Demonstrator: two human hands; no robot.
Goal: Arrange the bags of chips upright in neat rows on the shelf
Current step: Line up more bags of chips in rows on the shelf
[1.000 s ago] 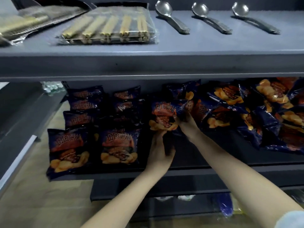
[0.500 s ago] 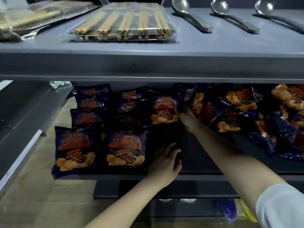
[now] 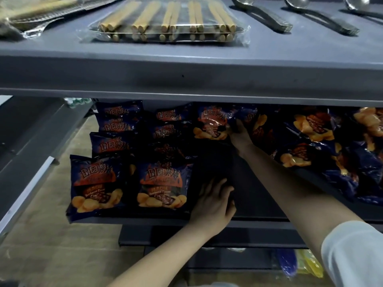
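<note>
Head view: right hand (image 3: 240,133) reaches deep under the upper shelf (image 3: 186,75), fingers curled on the right edge of an upright bag of chips (image 3: 209,125), gripping it at the back of the middle shelf (image 3: 259,195). The bag faces the camera, roughly level with the rear bags of the two rows to its left. Left hand (image 3: 213,204) lies near the front lip of the middle shelf, fingers loosely extended, holding nothing, just beside the right edge of the front bag of the second row (image 3: 163,187); cannot tell if it touches that bag. First row front bag (image 3: 95,185) stands at the shelf's left end, with more bags lined up behind both front bags, label side forward. Between the second row and the right forearm there is bare dark shelf. To the right of the right hand is a loose heap of bags (image 3: 310,139), lying tilted and overlapping, not in rows. White sleeve (image 3: 356,255) shows at the lower right. On the upper shelf: clear pack of chopsticks (image 3: 165,23), another plastic-wrapped pack (image 3: 31,11) at far left, metal ladles (image 3: 263,15) at right. Tan floor (image 3: 41,235) below left.
</note>
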